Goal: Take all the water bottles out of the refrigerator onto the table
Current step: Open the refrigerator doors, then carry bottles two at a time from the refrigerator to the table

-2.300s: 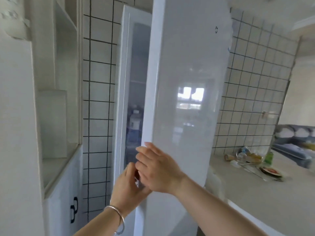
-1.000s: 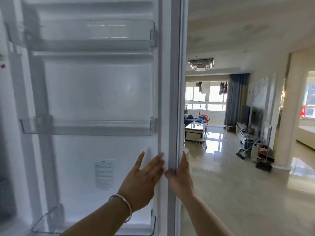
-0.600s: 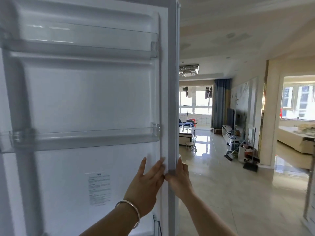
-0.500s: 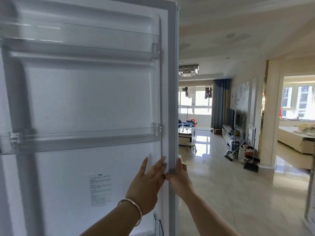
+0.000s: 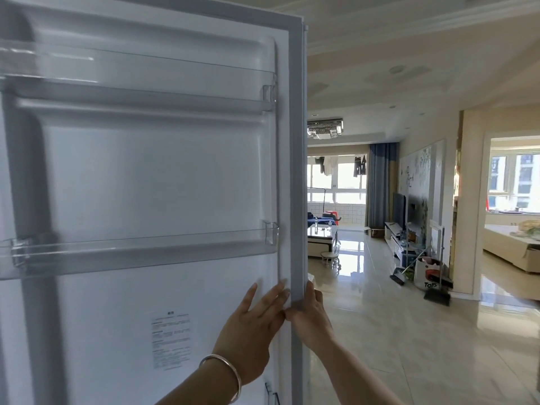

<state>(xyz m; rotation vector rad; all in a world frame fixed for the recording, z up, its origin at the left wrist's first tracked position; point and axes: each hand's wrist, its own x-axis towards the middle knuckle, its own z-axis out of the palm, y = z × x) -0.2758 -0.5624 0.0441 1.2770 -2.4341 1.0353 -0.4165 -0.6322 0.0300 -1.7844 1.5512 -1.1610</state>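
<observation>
Two hands are shown at the free edge of the refrigerator door (image 5: 163,185). The fingers (image 5: 270,298) of the left hand (image 5: 248,331) are held straight and pressed flat on the inner liner, gripping nothing; the right hand (image 5: 311,320) is wrapped around the door's edge, thumb on the gasket (image 5: 296,171). Both clear door shelves (image 5: 140,252) are seen empty. No water bottles are visible (the refrigerator interior lies out of view). The door is best swung fully wide, with steady pressure applied near the edge, before the interior is reached.
</observation>
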